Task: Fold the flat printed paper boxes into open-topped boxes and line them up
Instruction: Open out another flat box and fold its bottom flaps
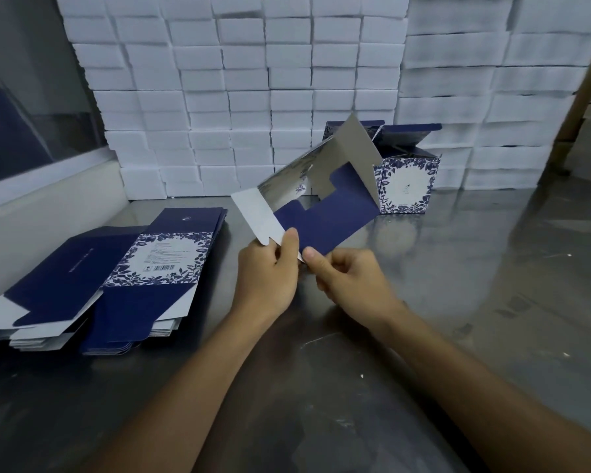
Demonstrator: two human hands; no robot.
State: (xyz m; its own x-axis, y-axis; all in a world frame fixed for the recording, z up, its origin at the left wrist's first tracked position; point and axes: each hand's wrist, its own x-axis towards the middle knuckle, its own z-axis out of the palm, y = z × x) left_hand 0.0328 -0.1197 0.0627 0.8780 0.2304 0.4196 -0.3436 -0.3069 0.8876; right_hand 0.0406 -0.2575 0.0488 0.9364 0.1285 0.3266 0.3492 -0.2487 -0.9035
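White stacked cartons are walling the steel table (458, 268); both hands, left grip (267, 268) and right grip (347, 278), are pinching a half-opened box (325, 216) midair, one folded box (406, 182) standing behind, flat stacks (123, 278) waiting

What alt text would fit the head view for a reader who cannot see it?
Both hands, left hand and right hand, pinch a half-opened blue printed box above a metal table. Flat box stacks lie to the left; folded boxes stand behind, before stacked white blocks.
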